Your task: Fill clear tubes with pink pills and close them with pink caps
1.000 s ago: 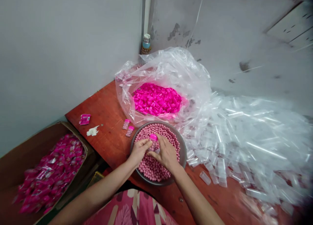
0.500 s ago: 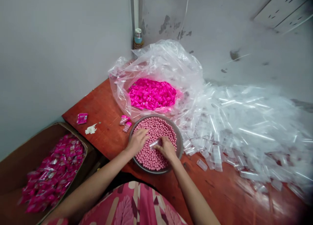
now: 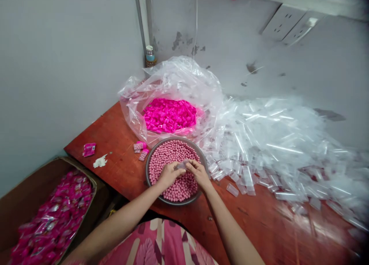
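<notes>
Red surface (image 3: pixel 239 219) supports bowl (image 3: pixel 148 169); above it, left fingers (image 3: pixel 178 172) and right fingers (image 3: pixel 196 166) pinch clear container (image 3: pixel 182 165): positioning, apparently; next requires steady grip.

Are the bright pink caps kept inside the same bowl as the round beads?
No, the caps lie in an open clear plastic bag, behind the bowl that holds the beads.

No text legible (perhaps too small).
</notes>
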`<state>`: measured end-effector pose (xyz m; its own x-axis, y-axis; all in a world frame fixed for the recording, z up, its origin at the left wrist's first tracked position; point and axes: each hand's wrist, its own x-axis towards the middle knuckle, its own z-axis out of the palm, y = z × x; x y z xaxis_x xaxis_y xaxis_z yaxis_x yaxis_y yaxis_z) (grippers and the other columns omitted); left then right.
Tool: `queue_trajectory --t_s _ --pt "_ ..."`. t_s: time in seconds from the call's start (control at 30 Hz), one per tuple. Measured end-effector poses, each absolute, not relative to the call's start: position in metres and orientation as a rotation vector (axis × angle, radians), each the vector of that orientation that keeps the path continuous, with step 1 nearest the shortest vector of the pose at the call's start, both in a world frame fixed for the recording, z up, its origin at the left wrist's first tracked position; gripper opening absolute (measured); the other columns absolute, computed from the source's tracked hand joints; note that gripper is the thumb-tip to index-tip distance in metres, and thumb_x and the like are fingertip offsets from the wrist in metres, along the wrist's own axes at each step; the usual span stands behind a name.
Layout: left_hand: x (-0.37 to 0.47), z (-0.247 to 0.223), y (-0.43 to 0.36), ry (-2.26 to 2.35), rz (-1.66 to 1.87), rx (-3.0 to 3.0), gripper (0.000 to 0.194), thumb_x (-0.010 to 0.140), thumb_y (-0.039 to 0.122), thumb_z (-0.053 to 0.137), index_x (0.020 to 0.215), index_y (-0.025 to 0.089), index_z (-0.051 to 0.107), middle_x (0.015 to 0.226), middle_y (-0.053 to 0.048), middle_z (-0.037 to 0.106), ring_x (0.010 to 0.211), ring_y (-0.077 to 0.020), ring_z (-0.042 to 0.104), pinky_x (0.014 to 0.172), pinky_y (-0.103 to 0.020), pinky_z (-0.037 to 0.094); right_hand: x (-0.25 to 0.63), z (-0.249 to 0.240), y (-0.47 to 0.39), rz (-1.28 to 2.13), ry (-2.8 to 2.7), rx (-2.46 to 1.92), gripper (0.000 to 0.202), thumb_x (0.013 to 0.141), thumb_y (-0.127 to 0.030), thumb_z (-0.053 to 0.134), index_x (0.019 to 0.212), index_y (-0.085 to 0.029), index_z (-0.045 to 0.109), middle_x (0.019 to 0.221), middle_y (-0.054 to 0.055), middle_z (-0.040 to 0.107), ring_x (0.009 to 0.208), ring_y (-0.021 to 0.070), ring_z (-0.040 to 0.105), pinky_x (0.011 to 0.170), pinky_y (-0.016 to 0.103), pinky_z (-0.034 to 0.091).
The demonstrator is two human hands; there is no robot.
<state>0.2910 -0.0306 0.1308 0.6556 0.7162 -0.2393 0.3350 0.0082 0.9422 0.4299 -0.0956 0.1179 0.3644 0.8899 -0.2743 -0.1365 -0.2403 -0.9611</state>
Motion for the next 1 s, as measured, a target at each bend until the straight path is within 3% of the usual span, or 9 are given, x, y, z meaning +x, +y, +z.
queue_trajectory --t_s 0.2,0.37,0.47,0.67,0.8,0.87,1.0 --pt "0.288 0.13 -0.05 1.009 0.445 1.098 0.022 0.066 0.033 0.059 0.074 0.013 0.056 0.06 0.0 0.059 0.053 -0.0125 0.055 0.053 -0.024 0.044 0.428 0.118 -0.079 1.039 -0.535 -1.509 0.035 0.074 -0.049 0.048 0.074 -0.016 0.059 0.077 0.003 0.061 0.072 0.0151 0.056 0.062 0.027 0.045" --pt "0.285 0.135 -0.033 0.994 0.565 0.996 0.023 0.064 0.031 0.062 0.077 0.012 0.058 0.064 0.0 0.058 0.056 -0.011 0.054 0.054 -0.022 0.044 0.411 0.123 -0.079 1.235 -0.58 -1.401 0.03 0.071 -0.044 0.056 0.086 -0.018 0.061 0.079 0.002 0.063 0.072 0.0151 0.057 0.063 0.027 0.046" --pt "0.288 0.137 -0.032 0.987 0.531 0.997 0.02 0.063 0.03 0.063 0.07 0.011 0.059 0.057 0.001 0.056 0.05 -0.0101 0.05 0.049 -0.021 0.041 0.396 0.123 -0.078 1.299 -0.539 -1.332 0.025 0.07 -0.04 0.058 0.078 -0.017 0.063 0.069 0.001 0.062 0.062 0.0139 0.055 0.06 0.026 0.044" --pt "0.291 0.145 -0.041 1.087 0.572 0.997 0.021 0.063 0.031 0.063 0.073 0.012 0.061 0.064 -0.002 0.062 0.055 -0.0135 0.055 0.051 -0.023 0.044 0.375 0.121 -0.057 1.102 -0.301 -1.376 0.029 0.072 -0.043 0.054 0.072 -0.015 0.061 0.067 0.004 0.063 0.057 0.0154 0.055 0.053 0.027 0.044" --pt "0.278 0.144 -0.051 1.105 0.48 1.039 0.021 0.066 0.033 0.061 0.066 0.012 0.061 0.054 -0.002 0.061 0.048 -0.013 0.054 0.046 -0.023 0.043 0.407 0.125 -0.037 0.795 -0.318 -1.557 0.039 0.074 -0.052 0.043 0.065 -0.016 0.057 0.059 0.003 0.06 0.053 0.0154 0.053 0.051 0.027 0.042" --pt "0.271 0.142 -0.053 1.105 0.445 1.101 0.022 0.068 0.033 0.059 0.073 0.013 0.064 0.059 -0.004 0.065 0.053 -0.0154 0.057 0.051 -0.025 0.046 0.431 0.129 -0.035 0.748 -0.423 -1.645 0.039 0.076 -0.051 0.041 0.07 -0.017 0.057 0.063 0.003 0.061 0.057 0.0162 0.054 0.053 0.027 0.042" --pt "0.264 0.136 -0.04 1.066 0.486 1.549 0.027 0.074 0.024 0.054 0.099 0.02 0.063 0.096 -0.007 0.066 0.088 -0.0205 0.059 0.081 -0.033 0.043 0.459 0.129 -0.047 0.621 -1.343 -2.037 0.025 0.084 -0.034 0.039 0.091 -0.017 0.056 0.082 0.006 0.06 0.07 0.0173 0.056 0.061 0.028 0.043"
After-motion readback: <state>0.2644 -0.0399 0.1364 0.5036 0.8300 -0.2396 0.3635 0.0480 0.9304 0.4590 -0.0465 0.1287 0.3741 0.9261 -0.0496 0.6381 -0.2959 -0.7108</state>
